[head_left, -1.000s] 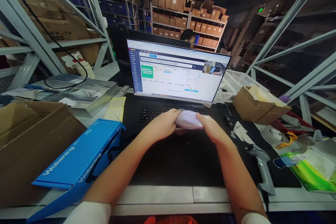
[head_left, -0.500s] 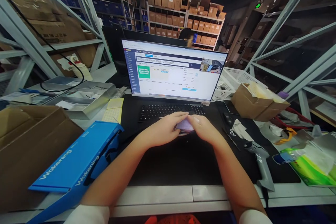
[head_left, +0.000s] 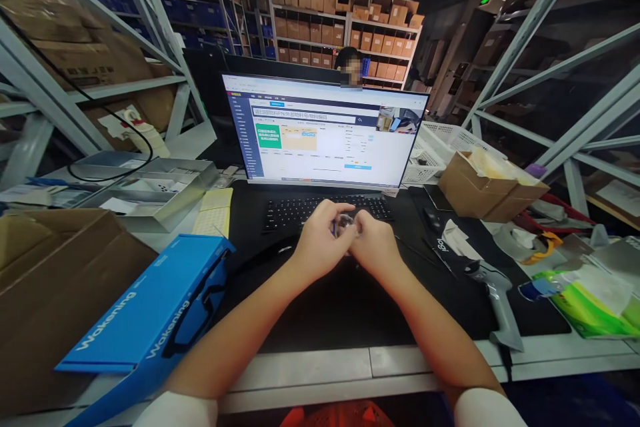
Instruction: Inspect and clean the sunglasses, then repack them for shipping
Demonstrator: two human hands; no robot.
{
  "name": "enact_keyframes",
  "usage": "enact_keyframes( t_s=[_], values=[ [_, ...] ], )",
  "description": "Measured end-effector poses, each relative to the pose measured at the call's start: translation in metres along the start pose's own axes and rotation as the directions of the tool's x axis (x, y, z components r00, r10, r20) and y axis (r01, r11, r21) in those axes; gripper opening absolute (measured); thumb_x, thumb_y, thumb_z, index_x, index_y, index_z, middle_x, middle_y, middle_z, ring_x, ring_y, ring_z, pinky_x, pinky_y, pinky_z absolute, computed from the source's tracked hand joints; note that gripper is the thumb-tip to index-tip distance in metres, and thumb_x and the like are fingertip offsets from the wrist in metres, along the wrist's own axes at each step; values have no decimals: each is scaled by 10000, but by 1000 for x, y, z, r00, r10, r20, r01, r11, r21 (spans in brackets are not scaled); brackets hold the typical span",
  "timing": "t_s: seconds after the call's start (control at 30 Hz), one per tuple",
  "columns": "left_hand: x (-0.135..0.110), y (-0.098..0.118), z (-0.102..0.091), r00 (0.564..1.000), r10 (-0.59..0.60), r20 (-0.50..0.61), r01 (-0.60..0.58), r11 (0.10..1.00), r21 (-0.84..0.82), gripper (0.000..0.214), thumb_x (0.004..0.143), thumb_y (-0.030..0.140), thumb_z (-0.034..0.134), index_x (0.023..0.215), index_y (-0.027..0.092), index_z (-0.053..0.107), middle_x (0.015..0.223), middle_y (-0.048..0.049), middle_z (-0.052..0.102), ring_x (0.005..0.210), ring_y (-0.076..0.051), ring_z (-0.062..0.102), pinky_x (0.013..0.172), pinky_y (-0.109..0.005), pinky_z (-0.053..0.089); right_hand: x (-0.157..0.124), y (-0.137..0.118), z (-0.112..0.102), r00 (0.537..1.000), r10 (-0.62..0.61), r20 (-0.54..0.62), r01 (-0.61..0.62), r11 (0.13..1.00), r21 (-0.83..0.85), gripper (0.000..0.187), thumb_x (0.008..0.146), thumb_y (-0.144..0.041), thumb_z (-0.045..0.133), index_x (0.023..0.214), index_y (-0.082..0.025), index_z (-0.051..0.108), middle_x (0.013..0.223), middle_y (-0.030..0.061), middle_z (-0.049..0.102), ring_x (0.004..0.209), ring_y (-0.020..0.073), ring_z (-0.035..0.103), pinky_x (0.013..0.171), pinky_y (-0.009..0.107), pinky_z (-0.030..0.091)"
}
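Just before the keyboard (head_left: 285, 213), left hand (head_left: 323, 240) and right hand (head_left: 376, 239), fingers curled nearly closed, grip a small shiny item (head_left: 343, 222) between them, apparently working it; the next move likely calls for steady pressure.

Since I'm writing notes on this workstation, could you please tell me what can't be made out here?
All in the head view:
The small item: mostly hidden by the left hand and right hand.
The keyboard: partly covered by the hands.
The monitor: its finest text is too small to read.
The brown box: cut off by the left edge.
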State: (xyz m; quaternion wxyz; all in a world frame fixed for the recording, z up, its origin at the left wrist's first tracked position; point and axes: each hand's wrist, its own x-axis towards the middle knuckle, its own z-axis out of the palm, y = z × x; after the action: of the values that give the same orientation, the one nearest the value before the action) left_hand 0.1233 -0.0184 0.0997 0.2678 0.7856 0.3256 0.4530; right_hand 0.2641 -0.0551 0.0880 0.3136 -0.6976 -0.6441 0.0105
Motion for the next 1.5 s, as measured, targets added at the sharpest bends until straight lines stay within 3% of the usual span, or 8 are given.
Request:
enact_keyframes(
  t_s=[0.17, 0.37, 0.5, 0.67, 0.83, 1.07, 1.27, 1.5],
  values=[
    [13, -19, -6, 984, -156, 85, 139, 974, 179, 561, 766, 573, 707, 1196, 216, 655, 1023, -57, 636, 918, -248, 632, 786, -343, 485, 0, 3, -8, 998, -41, -48, 38, 998, -57, 297, 887, -425, 577, 687, -235, 466, 604, 14, 592, 557, 175, 529, 557, 280, 234],
    [17, -31, -2, 828, -194, 526, 334, 924, -187, 446, 835, 566, 619, 637, 168, 570, 612, 27, 525, 590, -128, 487, 558, -252, 329, 2, 2, -9, 992, -108, 60, 111, 992, -56, 190, 815, -273, 581, 681, -232, 451, 612, -4, 561, 576, 161, 505, 561, 273, 239],
    [15, -30, 5, 837, -266, 478, 483, 770, -416, 282, 715, 360, 728, 634, 161, 546, 574, 51, 489, 527, -88, 429, 508, -218, 290, 2, 4, -22, 980, -110, 166, 88, 987, 135, 193, 795, -372, 665, 832, -229, 542, 670, -36, 574, 595, 146, 511, 563, 247, 301],
    [21, -38, 7, 890, -314, 330, 449, 731, -514, 152, 637, 244, 685, 720, 170, 582, 628, 36, 572, 535, -99, 515, 527, -216, 383, 2, 13, -44, 942, -110, 316, 34, 971, 236, 819, 742, -470, 772, 1440, -219, 425, 838, -10, 657, 724, 177, 606, 642, 260, 407],
    [25, -44, -3, 944, -310, 117, 327, 812, -484, 95, 667, 226, 651, 740, 179, 614, 613, 38, 575, 543, -106, 509, 545, -225, 381, 8, 26, -54, 891, -135, 433, 77, 986, 149, 220, 855, -412, 662, 831, -194, 669, 705, -8, 630, 629, 148, 545, 578, 262, 341],
    [28, -39, -23, 996, -85, -41, 94, 940, 328, 272, 774, 236, 578, 965, 225, 772, 865, -41, 763, 805, -237, 678, 761, -331, 480, 5, 27, -73, 946, -230, 228, 162, 946, 282, 377, 947, -431, 538, 655, -194, 563, 592, -32, 507, 570, 121, 438, 555, 262, 303],
    [31, -39, -51, 922, -150, 358, 246, 939, -242, 260, 735, 332, 757, 965, 212, 782, 748, -6, 750, 668, -166, 667, 675, -264, 513, 10, 49, -87, 988, -154, 0, 148, 949, 280, 362, 917, -441, 561, 652, -194, 569, 588, -17, 507, 582, 139, 452, 574, 276, 324],
    [23, -19, -65, 970, -231, -77, 62, 541, -839, 354, 626, 325, 886, 746, 203, 576, 391, 156, 335, 308, -1, 260, 466, -165, 410, 18, 60, -76, 990, -137, 28, 125, 955, 268, 309, 932, -421, 553, 752, -188, 648, 673, 4, 598, 649, 162, 533, 629, 284, 387]
  ],
)
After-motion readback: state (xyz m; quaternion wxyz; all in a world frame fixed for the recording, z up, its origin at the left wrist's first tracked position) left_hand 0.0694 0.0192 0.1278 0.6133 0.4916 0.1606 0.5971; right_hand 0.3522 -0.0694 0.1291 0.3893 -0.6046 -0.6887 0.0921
